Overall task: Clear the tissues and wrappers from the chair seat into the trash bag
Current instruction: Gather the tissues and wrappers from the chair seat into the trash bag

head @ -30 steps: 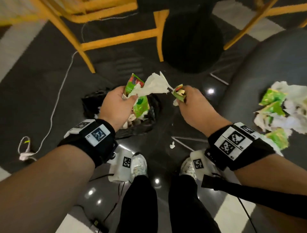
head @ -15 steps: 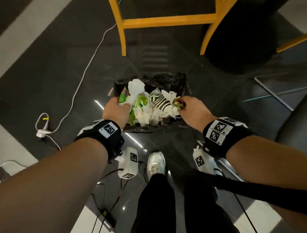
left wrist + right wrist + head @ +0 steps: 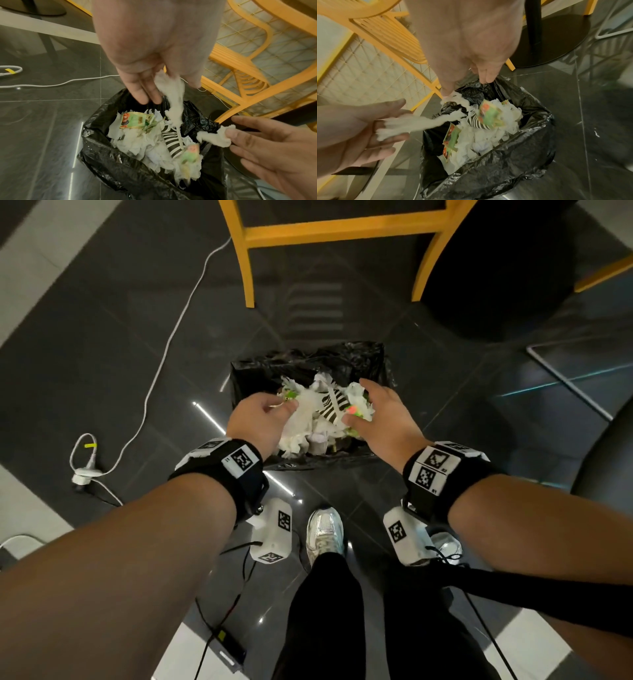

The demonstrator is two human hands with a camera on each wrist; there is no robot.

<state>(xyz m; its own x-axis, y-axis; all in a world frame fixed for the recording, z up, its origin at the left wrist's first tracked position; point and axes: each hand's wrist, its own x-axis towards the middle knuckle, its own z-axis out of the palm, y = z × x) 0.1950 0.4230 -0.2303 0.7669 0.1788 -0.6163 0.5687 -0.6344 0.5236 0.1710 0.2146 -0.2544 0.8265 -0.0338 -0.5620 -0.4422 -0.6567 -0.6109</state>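
Note:
A black trash bag [image 3: 308,361] stands open on the floor, filled with white tissues [image 3: 301,426], green wrappers [image 3: 135,120] and a striped paper cup [image 3: 171,140]. Both hands hover over its mouth with fingers spread. From my left hand [image 3: 279,407] a tissue strip [image 3: 173,94] slips downward. My right hand [image 3: 356,405] has a tissue scrap [image 3: 216,136] clinging to its fingertips. One green wrapper [image 3: 489,116] is blurred in mid-fall above the pile. The dark chair [image 3: 609,457] shows only at the right edge; its seat top is out of view.
A yellow chair's legs [image 3: 246,251] stand just beyond the bag, next to a black round table base [image 3: 496,285]. A white cable [image 3: 164,354] and plug lie on the floor to the left. My shoe [image 3: 323,529] is close behind the bag.
Both hands carried tissues and wrappers from beside the chair to over the bag. They have since opened, and the pieces are dropping into it.

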